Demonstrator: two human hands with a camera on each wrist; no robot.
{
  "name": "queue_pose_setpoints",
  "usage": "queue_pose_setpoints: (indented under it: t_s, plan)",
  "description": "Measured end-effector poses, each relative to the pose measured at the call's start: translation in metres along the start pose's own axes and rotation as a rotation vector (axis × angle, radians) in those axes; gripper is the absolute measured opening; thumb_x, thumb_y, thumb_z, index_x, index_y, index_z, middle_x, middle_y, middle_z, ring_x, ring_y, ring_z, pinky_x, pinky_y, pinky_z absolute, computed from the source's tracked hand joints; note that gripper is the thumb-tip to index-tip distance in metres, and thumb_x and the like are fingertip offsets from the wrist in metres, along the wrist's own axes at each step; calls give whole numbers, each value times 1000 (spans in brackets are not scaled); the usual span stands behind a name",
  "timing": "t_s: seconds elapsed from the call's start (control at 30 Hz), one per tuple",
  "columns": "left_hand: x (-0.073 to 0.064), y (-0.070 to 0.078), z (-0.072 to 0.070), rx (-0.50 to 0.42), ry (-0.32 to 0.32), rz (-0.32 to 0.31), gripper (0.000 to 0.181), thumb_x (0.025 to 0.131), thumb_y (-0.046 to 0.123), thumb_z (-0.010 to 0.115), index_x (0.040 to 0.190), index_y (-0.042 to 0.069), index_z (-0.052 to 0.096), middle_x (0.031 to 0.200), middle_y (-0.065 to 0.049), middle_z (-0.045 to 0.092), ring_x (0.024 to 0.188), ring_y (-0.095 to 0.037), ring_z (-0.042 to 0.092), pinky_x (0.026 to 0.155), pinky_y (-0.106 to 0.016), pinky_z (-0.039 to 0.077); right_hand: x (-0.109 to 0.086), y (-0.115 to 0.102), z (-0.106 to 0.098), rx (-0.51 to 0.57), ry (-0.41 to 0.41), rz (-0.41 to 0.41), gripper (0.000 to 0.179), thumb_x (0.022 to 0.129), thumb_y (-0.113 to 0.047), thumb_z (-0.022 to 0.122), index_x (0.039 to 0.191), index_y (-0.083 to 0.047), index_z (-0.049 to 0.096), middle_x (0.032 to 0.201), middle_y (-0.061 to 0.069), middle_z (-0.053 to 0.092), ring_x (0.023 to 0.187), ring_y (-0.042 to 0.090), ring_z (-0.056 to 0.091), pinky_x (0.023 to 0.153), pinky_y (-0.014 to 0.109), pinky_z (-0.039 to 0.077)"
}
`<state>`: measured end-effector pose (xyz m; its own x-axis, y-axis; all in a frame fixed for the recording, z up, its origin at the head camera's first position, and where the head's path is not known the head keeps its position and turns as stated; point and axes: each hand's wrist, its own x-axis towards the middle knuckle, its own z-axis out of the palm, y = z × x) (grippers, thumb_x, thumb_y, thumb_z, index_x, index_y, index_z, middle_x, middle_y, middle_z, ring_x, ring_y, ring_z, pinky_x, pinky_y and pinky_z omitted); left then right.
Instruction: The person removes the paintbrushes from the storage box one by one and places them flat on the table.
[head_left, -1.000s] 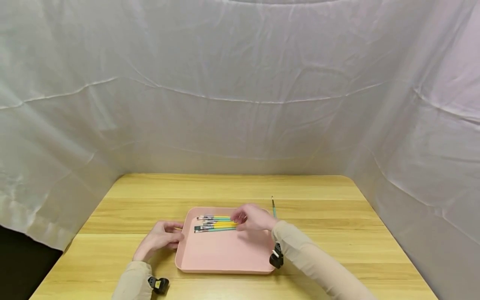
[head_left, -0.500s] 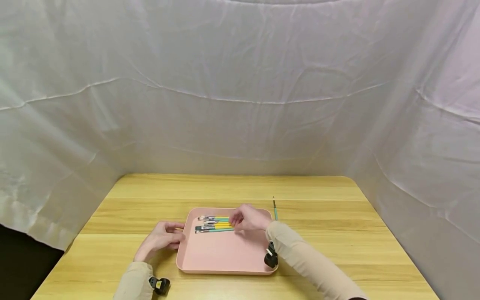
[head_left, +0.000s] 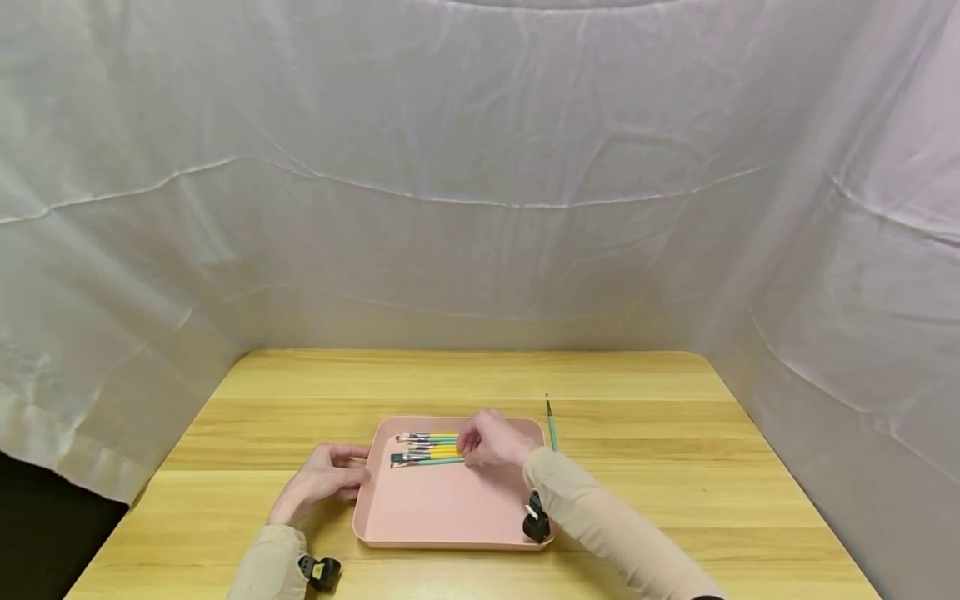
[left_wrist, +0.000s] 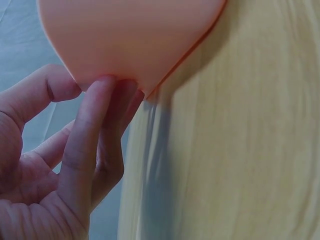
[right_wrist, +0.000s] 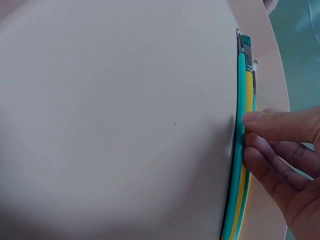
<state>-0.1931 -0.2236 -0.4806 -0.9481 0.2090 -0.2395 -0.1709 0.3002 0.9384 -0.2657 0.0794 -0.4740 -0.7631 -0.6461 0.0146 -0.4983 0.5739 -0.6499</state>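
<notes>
A pink tray (head_left: pixel 450 508) holds a row of paintbrushes (head_left: pixel 427 455) near its far side, with yellow and teal handles and bristles to the left. My right hand (head_left: pixel 491 440) is over their handles, fingers curled. In the right wrist view, the thumb and fingertips (right_wrist: pixel 254 118) pinch at the yellow and teal handles (right_wrist: pixel 243 90); how many are held cannot be told. At the tray's left side, my left hand (head_left: pixel 322 479) has its fingertips against the outer wall (left_wrist: pixel 120 45), seen close in the left wrist view.
One more paintbrush (head_left: pixel 551 425), teal-handled, lies on the wooden table (head_left: pixel 675 467) just right of the tray, its lower end hidden by the right arm. Pale fabric (head_left: pixel 480 250) hangs around the table's back and sides.
My right hand has shifted slightly left and lower along the brush handles, its forearm following. The left hand stays at the tray's left wall, and the tray barely moves.
</notes>
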Motion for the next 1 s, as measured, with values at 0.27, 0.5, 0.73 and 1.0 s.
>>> queue_pose_setpoints:
  t_s: [0.27, 0.5, 0.73, 1.0]
  plan:
    - [-1, -1, 0, 3, 0, -4, 54, 83, 1, 68, 130, -19, 53, 91, -7, 72, 78, -12, 68, 66, -25, 63, 0, 1, 1, -37, 19, -8, 8, 79, 3, 78, 81, -4, 75, 75, 3, 73, 63, 2, 55, 58, 13, 49]
    - [-1, -1, -1, -3, 0, -5, 54, 84, 2, 68, 131, -19, 52, 92, -8, 72, 78, -12, 68, 66, -25, 63, 0, 0, 0, -92, 10, -22, 5, 79, 1, 76, 80, -4, 75, 75, 1, 73, 64, 0, 54, 60, 12, 48]
    - [-1, -1, -1, 1, 1, -9, 54, 85, 2, 68, 132, -18, 52, 92, -8, 71, 78, -12, 68, 66, -25, 63, -1, -3, 2, -107, 17, -16, 7, 80, 2, 75, 80, -5, 77, 76, 1, 73, 65, 0, 53, 61, 12, 48]
    - [0, -2, -2, 0, 10, -18, 55, 85, 2, 68, 133, -18, 51, 95, -10, 71, 79, -12, 67, 67, -26, 63, -3, -6, 2, -118, 47, 3, 8, 83, 3, 75, 86, -4, 77, 82, 5, 75, 70, 3, 58, 65, 15, 51]
